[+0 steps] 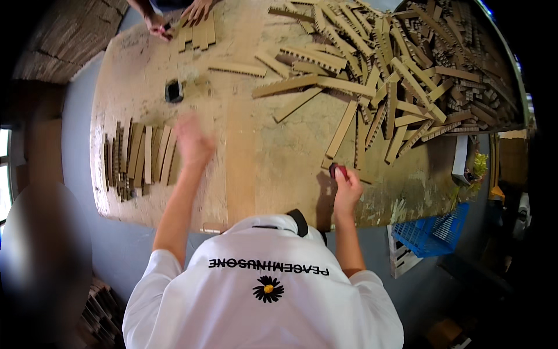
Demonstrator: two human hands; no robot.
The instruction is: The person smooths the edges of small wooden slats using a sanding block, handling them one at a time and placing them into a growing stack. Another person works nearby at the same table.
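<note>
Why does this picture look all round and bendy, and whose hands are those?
There's no robot here, just someone's two bare hands. A very wide camera on their head looks down, making straight edges bend, so you even see their white T-shirt.

On the wooden table are a big jumbled pile of cardboard strips, a row of strips at the left, and a small dark container.

The right hand holds a small red object. The left hand is blurry, near the row; I can't tell whether it touches.

Across the table, another person's hands are by some more strips.
</note>
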